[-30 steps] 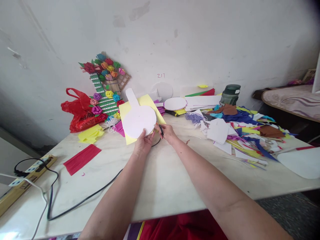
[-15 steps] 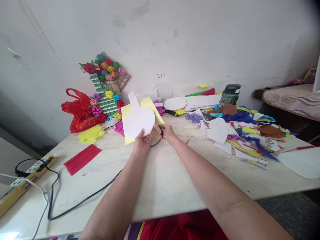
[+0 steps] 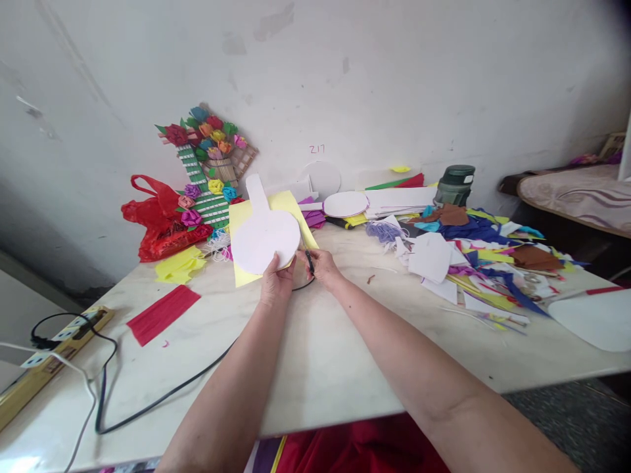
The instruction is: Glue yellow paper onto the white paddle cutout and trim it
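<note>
A white paddle-shaped card (image 3: 265, 240), round with a narrow handle pointing up and away, lies against a yellow paper sheet (image 3: 241, 270). My left hand (image 3: 279, 279) pinches both at their lower edge, thumb on top of the white card. My right hand (image 3: 323, 268) is closed on black-handled scissors (image 3: 309, 261) at the right edge of the round part. The blades are too small and partly hidden to tell how far apart they are.
Paper flowers on a green-and-white frame (image 3: 211, 200) and a red bag (image 3: 158, 223) stand at the back left. Colourful scraps (image 3: 473, 230) and a dark green jar (image 3: 454, 186) are right. A black cable (image 3: 162, 396) crosses the table from a power strip (image 3: 59, 355).
Both hands have shifted slightly left, carrying the white card, yellow sheet and scissors with them. The card's handle tilts a little more to the left.
</note>
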`<state>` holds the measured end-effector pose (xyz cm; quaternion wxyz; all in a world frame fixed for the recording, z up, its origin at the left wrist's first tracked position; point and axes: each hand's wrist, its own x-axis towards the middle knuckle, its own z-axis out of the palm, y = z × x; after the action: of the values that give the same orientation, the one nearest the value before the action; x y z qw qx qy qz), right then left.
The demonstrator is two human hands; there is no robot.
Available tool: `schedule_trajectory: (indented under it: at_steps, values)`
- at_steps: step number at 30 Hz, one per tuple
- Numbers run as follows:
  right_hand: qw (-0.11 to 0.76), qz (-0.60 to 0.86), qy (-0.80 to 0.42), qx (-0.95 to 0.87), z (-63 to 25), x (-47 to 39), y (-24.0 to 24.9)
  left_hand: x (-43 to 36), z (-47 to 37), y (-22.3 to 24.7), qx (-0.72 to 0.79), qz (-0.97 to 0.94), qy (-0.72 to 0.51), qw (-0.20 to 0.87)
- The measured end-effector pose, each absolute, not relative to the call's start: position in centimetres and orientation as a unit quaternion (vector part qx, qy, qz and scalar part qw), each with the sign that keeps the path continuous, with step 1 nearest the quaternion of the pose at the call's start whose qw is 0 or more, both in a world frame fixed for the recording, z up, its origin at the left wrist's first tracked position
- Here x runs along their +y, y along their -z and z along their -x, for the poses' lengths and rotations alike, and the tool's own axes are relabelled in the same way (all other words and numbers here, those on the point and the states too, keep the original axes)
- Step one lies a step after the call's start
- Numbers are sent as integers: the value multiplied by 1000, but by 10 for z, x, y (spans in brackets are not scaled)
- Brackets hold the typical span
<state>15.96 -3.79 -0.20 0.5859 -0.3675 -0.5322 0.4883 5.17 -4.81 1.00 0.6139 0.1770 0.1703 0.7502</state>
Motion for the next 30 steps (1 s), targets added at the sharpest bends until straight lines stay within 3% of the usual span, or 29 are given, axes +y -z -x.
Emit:
schedule_trajectory:
  at_steps: [30]
  values:
    - [547, 414, -541, -486, -171, -52, -19, -45, -55, -3, 223, -171, -727, 627]
